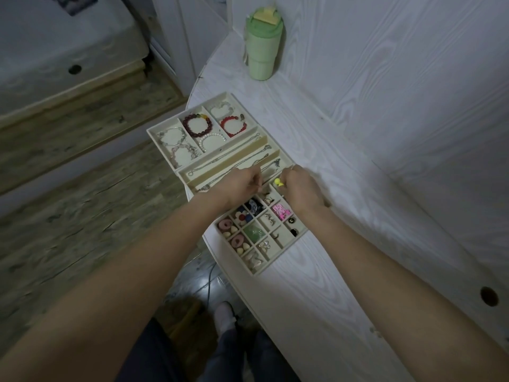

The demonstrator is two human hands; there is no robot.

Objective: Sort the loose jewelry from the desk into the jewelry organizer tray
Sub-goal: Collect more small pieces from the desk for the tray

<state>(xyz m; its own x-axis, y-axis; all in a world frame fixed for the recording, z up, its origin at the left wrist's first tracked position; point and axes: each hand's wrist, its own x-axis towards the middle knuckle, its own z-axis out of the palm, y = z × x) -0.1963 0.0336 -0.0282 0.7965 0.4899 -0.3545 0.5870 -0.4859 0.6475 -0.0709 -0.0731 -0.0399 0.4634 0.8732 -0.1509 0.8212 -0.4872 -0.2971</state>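
A cream jewelry organizer tray [301, 233] lies on the white desk. Its far section holds bead bracelets, among them a dark red bracelet [197, 125] and a bright red bracelet [233, 125]. Thin silver chains [228, 158] lie in the long middle slots. The near grid holds small pieces, with a pink flower piece [280, 211] among them. My left hand [239, 186] hovers over the grid's far edge, its fingertips pinching something thin that I cannot make out. My right hand [301, 188] is curled beside a small yellow piece [278, 182] and seems to pinch it.
A green lidded tumbler [261, 48] stands at the desk's far end. The desk's curved left edge [220, 260] runs just beside the tray. A round cable hole [489, 296] sits at the near right. Wooden floor lies to the left.
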